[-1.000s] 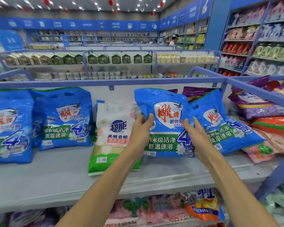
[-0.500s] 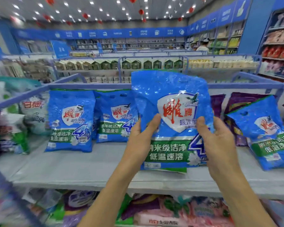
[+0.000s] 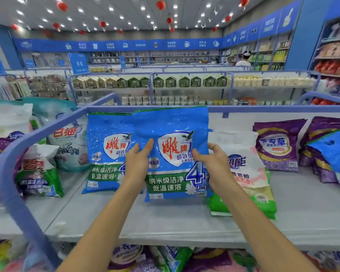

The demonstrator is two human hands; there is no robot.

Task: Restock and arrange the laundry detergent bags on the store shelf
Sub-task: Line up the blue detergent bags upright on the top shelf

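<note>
Lowered since the earlier frames, the blue detergent bag (image 3: 175, 154) now stands at the shelf (image 3: 165, 222) instead of hanging in the air before it, and the view has swung so that a second blue bag (image 3: 106, 152) sits just to its left. Both hands have hold of it: the left hand (image 3: 137, 163) pinches the left edge with the thumb laid on the printed face, and the right hand (image 3: 214, 163) curls round the right edge, thumb likewise in front. The bag lies squarely between the two grips, long axis upright, label facing out, its bottom edge seemingly at the shelf surface (whether it bears weight there cannot be told). Its left edge overlaps the second blue bag, while its right edge stands in front of a white-and-green bag (image 3: 247, 177). My judgement is that the next move turns on that overlap: the bag must settle back beside its twin, and the left hand, the nearer one, sits in the seam between them and must slip out without dragging either over.
</note>
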